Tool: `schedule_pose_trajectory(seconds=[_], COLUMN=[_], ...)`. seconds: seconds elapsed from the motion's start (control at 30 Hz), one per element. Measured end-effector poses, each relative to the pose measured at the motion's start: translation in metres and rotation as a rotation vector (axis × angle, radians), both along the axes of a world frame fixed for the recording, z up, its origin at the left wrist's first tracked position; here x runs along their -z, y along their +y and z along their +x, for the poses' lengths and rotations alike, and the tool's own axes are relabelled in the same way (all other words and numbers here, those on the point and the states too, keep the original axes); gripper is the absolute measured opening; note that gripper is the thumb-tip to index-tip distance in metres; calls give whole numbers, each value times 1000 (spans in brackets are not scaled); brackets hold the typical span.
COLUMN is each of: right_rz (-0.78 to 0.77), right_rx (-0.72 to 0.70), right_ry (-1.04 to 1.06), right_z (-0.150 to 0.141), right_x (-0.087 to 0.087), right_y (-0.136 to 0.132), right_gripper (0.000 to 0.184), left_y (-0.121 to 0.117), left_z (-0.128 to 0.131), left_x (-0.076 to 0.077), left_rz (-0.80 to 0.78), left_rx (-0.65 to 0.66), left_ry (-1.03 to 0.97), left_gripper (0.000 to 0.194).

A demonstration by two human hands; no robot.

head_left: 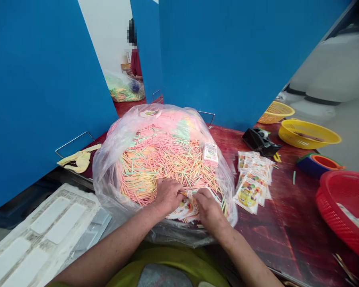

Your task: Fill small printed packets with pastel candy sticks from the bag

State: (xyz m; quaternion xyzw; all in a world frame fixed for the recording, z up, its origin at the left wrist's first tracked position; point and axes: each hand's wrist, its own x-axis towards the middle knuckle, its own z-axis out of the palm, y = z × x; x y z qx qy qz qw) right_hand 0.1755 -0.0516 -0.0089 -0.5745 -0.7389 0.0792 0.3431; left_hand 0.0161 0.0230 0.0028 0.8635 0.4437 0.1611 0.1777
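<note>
I'm watching the left hand (169, 196) and right hand (208, 205) pinching a printed packet (184, 212) beside loose pastel sticks (167, 157).

Front: blue panel (215, 59) walls off the space behind the plastic bag (103, 167).
Right: open table (287, 227) between packets (248, 195) and red basket (327, 203).
Beyond packets: tape dispenser (260, 142) obstructs.

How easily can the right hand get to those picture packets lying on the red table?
Probably yes: the packets lie just to the side of the right hand, and only the edge of the plastic bag seems between them.
</note>
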Motion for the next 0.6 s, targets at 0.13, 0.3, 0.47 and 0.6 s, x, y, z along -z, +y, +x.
schedule_pose_trajectory(seconds=[0.13,0.3,0.47,0.6], right_rz=[205,261,356,376], right_rx=[37,50,95,-35], right_ry=[130,89,55,-25], right_z=[15,13,18,19], right_x=[-14,-32,-46,-49], right_y=[0,-4,1,7], right_gripper=[19,21,25,33], left_y=[10,19,22,24], left_z=[-1,2,-3,-8], left_x=[-3,-13,-25,-31], left_rz=[-35,-169,-146,-120], left_rx=[120,189,341,431], left_ry=[-3,-31,-120,-163], left_gripper=[12,16,25,32])
